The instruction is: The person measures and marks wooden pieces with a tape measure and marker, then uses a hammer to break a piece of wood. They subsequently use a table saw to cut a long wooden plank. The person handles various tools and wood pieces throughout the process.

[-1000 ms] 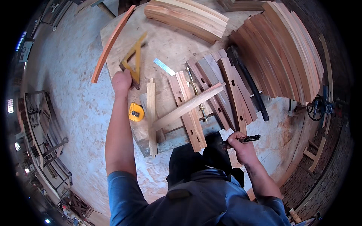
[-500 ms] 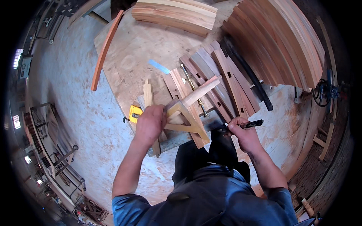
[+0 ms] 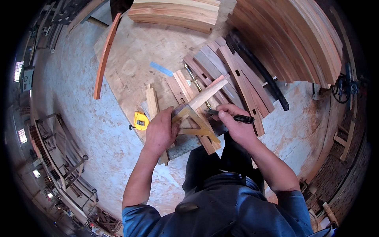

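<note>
Head view, looking down over a plywood work board point(image 3: 130, 67) on a dusty workshop floor: left hand point(image 3: 160, 132), a second ago stretched far up the board toward the wooden triangle square, now drawn back and closed around one corner of that wooden triangle square point(image 3: 195, 124), pressing it flat across a pale timber strip point(image 3: 207, 93). Right hand point(image 3: 233, 122), earlier held off to the side near the body, now brought in against the square's right edge, fingers pinched shut on a black marker pen point(image 3: 241, 117), tip just beside the strip; contact between tip and wood too small to tell. Square now lying over the strip and the slotted reddish boards point(image 3: 237, 85) beneath, no longer up by the curved slat point(image 3: 104, 59). Judged from the shift: fetching of the square finished, both hands set together for a line to be drawn along its edge. Yellow tape measure point(image 3: 139, 121) just left of the left hand, untouched. Blue strip point(image 3: 161, 69) lying higher on the board, well apart. Stacks of curved boards point(image 3: 292, 43) along the upper right, another pile of planks point(image 3: 173, 14) at top centre
</note>
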`<state>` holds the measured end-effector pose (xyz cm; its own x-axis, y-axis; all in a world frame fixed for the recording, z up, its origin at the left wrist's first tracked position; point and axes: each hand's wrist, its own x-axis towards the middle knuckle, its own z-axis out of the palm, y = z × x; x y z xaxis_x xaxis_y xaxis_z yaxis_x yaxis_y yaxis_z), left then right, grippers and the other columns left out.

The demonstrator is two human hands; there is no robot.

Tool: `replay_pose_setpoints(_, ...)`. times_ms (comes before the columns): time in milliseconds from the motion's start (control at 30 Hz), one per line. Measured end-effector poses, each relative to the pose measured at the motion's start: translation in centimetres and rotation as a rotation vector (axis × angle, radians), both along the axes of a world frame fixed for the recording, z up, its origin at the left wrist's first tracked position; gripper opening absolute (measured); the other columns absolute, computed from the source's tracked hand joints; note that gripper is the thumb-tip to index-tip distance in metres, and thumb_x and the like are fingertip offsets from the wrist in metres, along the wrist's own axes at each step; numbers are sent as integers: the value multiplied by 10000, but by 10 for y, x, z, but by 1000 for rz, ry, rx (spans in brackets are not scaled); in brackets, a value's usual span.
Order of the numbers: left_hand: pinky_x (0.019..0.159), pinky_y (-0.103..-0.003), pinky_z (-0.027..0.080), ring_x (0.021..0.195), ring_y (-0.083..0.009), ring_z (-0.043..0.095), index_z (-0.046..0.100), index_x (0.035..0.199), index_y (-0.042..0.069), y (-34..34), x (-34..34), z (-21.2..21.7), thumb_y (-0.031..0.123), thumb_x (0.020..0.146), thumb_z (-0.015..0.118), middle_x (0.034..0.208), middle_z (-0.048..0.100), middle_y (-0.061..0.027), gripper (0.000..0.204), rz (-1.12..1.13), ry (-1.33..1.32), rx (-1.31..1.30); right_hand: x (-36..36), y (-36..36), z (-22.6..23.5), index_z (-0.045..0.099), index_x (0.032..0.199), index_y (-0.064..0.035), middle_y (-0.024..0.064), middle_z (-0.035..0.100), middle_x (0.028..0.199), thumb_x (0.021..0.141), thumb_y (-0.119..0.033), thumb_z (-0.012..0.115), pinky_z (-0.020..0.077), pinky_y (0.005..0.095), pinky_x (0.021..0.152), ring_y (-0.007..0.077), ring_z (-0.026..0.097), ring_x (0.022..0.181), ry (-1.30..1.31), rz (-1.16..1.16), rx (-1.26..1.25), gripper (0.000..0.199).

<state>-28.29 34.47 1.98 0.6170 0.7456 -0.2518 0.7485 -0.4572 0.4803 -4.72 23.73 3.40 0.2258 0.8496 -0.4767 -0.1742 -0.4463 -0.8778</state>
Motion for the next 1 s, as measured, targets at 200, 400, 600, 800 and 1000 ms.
replay_pose_setpoints(200,807,-422,519,956,-362,621,501,1264,-12,1,5,-4,273,815,728,1068,608,-180,578,-15,53,-22,-11,21,-11,649,954,30,133,656,892,854,-90,678,485,319,775,225,628,846,-301,32,319,159)
replay_pose_setpoints(400,736,-434,501,871,-341,600,529,1199,-18,2,4,-10,266,794,745,947,599,-159,540,-51,-10,57,-17,28,-30,643,903,11,152,645,917,786,-39,728,490,368,782,299,625,869,-394,55,531,153)
replay_pose_setpoints(600,779,-426,511,916,-356,609,528,1222,-1,2,3,-11,279,799,746,1002,605,-176,551,-31,3,22,-17,29,-31,644,905,6,167,641,945,767,-44,743,494,378,833,317,627,933,-427,88,522,177)
replay_pose_setpoints(800,727,-428,502,848,-333,600,542,1178,-13,3,4,-11,256,769,762,918,595,-152,537,-48,-38,73,-17,28,-34,648,909,1,163,643,941,774,-61,739,489,392,858,326,610,994,-425,123,507,175)
replay_pose_setpoints(1000,720,-429,500,840,-338,596,541,1178,-13,5,4,-11,254,766,761,905,587,-153,538,-63,-31,72,-18,30,-31,649,901,-7,136,649,887,782,-67,734,480,403,877,321,597,1015,-447,144,503,159)
